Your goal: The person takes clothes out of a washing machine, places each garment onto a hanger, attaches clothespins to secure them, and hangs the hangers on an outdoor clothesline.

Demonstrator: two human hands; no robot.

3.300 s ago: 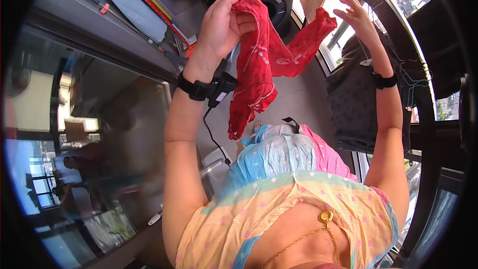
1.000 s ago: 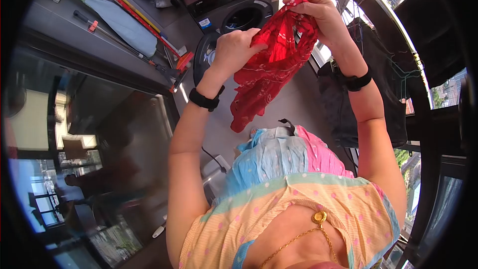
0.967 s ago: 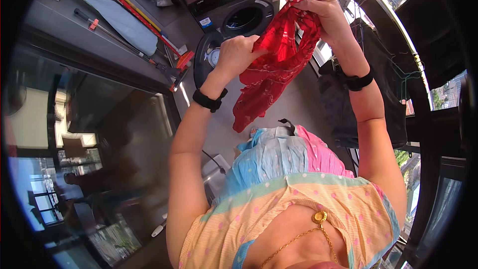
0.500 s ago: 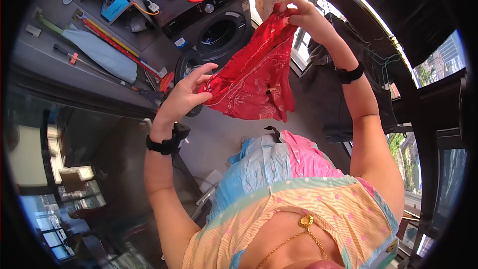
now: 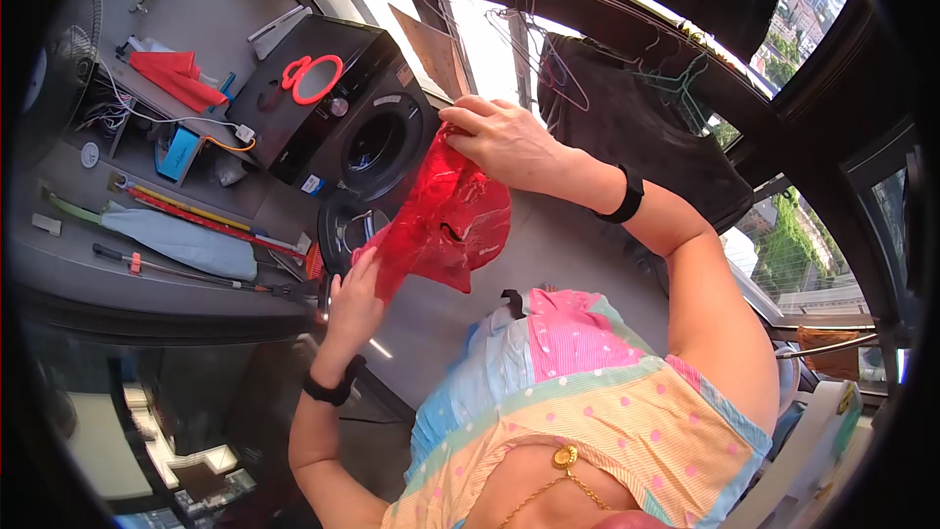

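A thin red patterned cloth (image 5: 446, 225) hangs stretched between my two hands. Its exact kind does not show, and a small dark mark or gap lies near its middle. My right hand (image 5: 504, 145) pinches the upper corner, fingers closed over the edge. At the lower left corner, my left hand (image 5: 354, 312) has the cloth between thumb and fingers, with part of the grip hidden. Behind the cloth stands a black front-load washing machine (image 5: 294, 152), its round door (image 5: 343, 230) swung open.
A red-framed mirror (image 5: 318, 80) lies on the washer. Mops and a covered ironing board or similar blue-grey piece (image 5: 181, 243) lie along the left wall. Clothes hangers (image 5: 676, 78) and a dark hanging cloth (image 5: 627, 127) are by the windows at right.
My view has turned to the right, so the washer appears farther left. Both hands sit lower left in view, and the cloth has folded into a narrower, steeper hang between them.
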